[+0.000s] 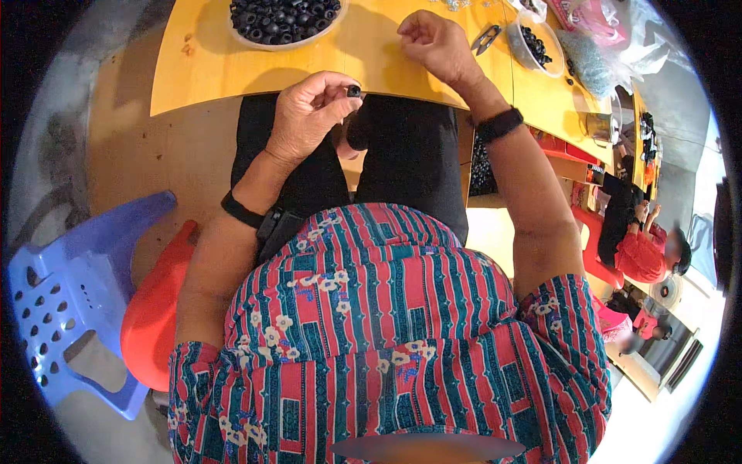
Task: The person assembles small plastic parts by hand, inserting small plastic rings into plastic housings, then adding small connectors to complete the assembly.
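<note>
My left hand (pixel 309 116) is just off the table's near edge, thumb and fingers pinched on a small black cylindrical part (pixel 354 91) with a hollow end. Over the yellow table (pixel 201 69), my right hand (pixel 439 48) has its fingers curled together; whatever they hold, if anything, is too small to make out. A white bowl (pixel 287 46) heaped with similar black parts sits beyond my left hand. To the right of my right hand lie small thread snips (pixel 487 39) and a clear tub (pixel 527 60) with more small black pieces.
Plastic bags (pixel 591 66) crowd the table's right end, near a glass mug (pixel 599 126). Beside me on the left stand a blue plastic chair (pixel 85 286) and a red stool (pixel 158 317). Another person in red (pixel 641 255) sits off to the right.
</note>
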Motion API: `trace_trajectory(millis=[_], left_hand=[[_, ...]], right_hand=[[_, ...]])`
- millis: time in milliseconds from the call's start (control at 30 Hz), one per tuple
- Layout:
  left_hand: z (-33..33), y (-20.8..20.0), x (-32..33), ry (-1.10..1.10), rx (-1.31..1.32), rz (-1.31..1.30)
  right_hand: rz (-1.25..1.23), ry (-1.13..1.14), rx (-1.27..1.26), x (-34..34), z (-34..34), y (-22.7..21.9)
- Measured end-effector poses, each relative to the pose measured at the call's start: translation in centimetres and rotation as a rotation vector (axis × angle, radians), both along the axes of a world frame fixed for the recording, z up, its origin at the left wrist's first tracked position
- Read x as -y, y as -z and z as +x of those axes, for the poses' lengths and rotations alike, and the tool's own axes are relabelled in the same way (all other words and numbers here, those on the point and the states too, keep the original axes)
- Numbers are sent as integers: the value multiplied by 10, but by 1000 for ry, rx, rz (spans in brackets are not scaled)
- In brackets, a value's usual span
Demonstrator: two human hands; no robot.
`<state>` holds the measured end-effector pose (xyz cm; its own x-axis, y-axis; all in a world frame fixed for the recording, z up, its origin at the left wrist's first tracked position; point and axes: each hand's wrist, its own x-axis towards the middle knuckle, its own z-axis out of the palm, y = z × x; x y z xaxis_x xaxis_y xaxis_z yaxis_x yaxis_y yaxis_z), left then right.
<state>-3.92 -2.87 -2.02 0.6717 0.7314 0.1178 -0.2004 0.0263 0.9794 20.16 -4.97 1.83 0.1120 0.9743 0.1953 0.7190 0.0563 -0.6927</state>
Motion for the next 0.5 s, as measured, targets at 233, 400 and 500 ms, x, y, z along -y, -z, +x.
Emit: trace_trajectory(millis=[233,400,500], left_hand=[[-1,5,-1,-122,-105,246],[3,5,0,-148,-123,261],[3,3,0,-175,-166,306]], right_hand=[[-335,-55,-873,38,-59,-17],[-381,-37,-854,35,-63,-7],[-376,-20,-899,34,-61,-4]])
